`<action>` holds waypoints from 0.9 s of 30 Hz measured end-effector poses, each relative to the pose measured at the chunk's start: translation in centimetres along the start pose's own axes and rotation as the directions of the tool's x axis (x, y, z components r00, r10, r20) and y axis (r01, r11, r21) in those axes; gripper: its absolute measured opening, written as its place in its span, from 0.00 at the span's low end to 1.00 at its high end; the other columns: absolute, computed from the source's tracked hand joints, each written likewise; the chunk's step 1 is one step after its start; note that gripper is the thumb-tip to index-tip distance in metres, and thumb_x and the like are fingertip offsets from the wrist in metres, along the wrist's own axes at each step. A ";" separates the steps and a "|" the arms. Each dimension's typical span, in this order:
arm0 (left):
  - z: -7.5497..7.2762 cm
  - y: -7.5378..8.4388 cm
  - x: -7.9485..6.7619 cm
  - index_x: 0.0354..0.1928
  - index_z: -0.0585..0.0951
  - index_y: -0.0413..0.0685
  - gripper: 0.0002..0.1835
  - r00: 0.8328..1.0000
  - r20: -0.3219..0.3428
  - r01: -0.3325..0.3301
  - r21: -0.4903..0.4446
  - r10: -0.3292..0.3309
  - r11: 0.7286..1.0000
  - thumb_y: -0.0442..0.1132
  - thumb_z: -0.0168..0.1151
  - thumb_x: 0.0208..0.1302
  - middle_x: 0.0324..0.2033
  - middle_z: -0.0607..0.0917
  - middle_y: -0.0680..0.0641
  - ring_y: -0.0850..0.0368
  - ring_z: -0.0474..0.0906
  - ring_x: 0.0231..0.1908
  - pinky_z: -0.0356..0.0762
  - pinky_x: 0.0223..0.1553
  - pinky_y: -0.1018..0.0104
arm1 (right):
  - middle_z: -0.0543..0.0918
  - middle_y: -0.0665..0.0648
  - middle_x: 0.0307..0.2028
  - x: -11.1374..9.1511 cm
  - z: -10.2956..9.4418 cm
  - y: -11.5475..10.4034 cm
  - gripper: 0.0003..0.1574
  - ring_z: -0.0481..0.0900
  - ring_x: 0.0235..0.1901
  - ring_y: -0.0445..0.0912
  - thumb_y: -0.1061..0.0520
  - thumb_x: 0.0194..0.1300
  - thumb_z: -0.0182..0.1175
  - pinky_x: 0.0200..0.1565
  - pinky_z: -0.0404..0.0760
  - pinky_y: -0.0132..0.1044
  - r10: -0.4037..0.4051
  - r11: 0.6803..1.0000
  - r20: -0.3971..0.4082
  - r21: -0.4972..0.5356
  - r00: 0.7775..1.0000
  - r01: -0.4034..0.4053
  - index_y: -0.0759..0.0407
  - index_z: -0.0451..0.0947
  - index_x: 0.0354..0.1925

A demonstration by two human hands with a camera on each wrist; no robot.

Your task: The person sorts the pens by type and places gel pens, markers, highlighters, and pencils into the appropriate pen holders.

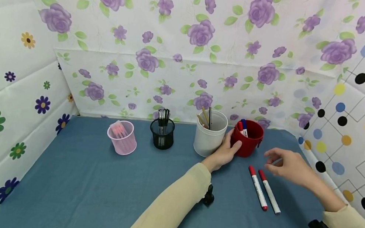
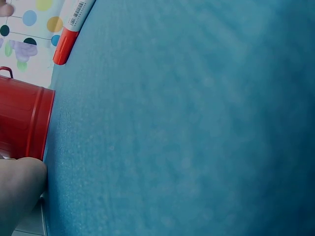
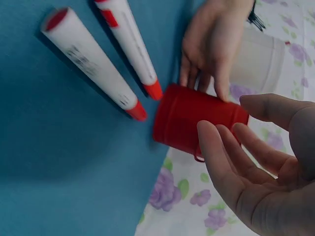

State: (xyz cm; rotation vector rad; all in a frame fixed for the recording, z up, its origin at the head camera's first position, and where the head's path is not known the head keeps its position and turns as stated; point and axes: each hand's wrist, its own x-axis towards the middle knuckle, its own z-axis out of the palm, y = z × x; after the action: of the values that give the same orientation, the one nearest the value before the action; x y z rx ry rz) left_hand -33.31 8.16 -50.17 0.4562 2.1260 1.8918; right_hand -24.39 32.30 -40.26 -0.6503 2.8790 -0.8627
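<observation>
My left hand holds the left side of a small red bucket, its thumb across the front wall. A red-capped marker and a blue-capped marker stand inside the bucket. To the right, my right hand hovers over the table with loosely bent fingers and nothing in them. In front of it, two white markers with red caps lie side by side, the left marker and the right marker. The right wrist view shows the bucket beyond my right hand.
Left of the red bucket stands a white pot with pencils. Farther left are a black mesh cup of dark pens and a pink cup with pink-white items. A blue cloth covers the table; patterned sheets rise behind and beside it.
</observation>
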 end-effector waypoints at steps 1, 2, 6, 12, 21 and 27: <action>0.0 0.0 0.0 0.86 0.45 0.65 0.36 1.000 0.001 0.001 -0.002 -0.001 1.000 0.56 0.46 0.86 0.84 0.47 0.52 0.55 0.47 0.82 0.51 0.81 0.51 | 0.87 0.52 0.40 -0.1 0.4 0.0 0.21 0.86 0.30 0.39 0.56 0.70 0.72 0.32 0.84 0.34 0.011 1.000 0.014 0.000 1.000 -0.011 0.62 0.82 0.57; 0.0 0.0 0.0 0.86 0.45 0.65 0.36 1.000 0.002 0.001 -0.003 -0.001 1.000 0.56 0.46 0.86 0.84 0.47 0.52 0.55 0.47 0.82 0.51 0.81 0.51 | 0.87 0.52 0.40 -0.3 0.8 0.0 0.21 0.86 0.29 0.39 0.56 0.70 0.72 0.31 0.84 0.34 0.022 1.000 0.031 0.001 0.999 -0.022 0.63 0.82 0.57; 0.0 0.0 -0.2 0.86 0.45 0.63 0.37 1.000 0.012 -0.004 -0.020 0.004 1.000 0.56 0.47 0.86 0.84 0.47 0.51 0.54 0.47 0.82 0.51 0.81 0.50 | 0.87 0.53 0.39 -0.9 2.2 -0.2 0.25 0.86 0.27 0.41 0.54 0.71 0.71 0.30 0.84 0.35 0.085 0.996 0.112 0.013 0.990 -0.087 0.66 0.80 0.59; -0.1 0.0 -0.2 0.86 0.45 0.63 0.38 1.000 0.008 -0.009 -0.015 0.010 1.000 0.57 0.48 0.85 0.84 0.48 0.51 0.54 0.47 0.82 0.52 0.81 0.50 | 0.86 0.54 0.36 -1.5 3.6 -0.5 0.28 0.83 0.22 0.42 0.53 0.70 0.72 0.28 0.83 0.36 0.118 0.993 0.166 -0.008 0.979 -0.118 0.69 0.79 0.60; 0.0 -0.1 -0.1 0.86 0.45 0.63 0.38 1.000 0.007 -0.006 -0.008 0.006 1.000 0.57 0.47 0.85 0.84 0.47 0.51 0.54 0.47 0.82 0.52 0.81 0.51 | 0.81 0.50 0.24 -2.1 5.2 -0.7 0.26 0.81 0.16 0.44 0.54 0.69 0.72 0.27 0.81 0.36 0.138 0.990 0.182 -0.024 0.974 -0.136 0.69 0.78 0.56; -0.1 -0.2 -0.1 0.86 0.45 0.62 0.38 1.000 0.011 -0.011 -0.013 0.011 1.000 0.57 0.47 0.85 0.84 0.47 0.50 0.54 0.47 0.82 0.52 0.81 0.50 | 0.81 0.52 0.25 -2.0 5.6 -1.1 0.29 0.82 0.16 0.44 0.55 0.69 0.73 0.29 0.84 0.37 0.174 0.985 0.177 -0.029 0.969 -0.171 0.72 0.78 0.58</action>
State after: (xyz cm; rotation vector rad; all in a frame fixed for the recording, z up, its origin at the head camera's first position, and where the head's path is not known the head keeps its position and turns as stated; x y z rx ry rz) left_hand -33.28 8.02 -50.33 0.4751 2.1068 1.9036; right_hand -21.17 29.49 -44.47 -0.4439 2.7321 -0.7223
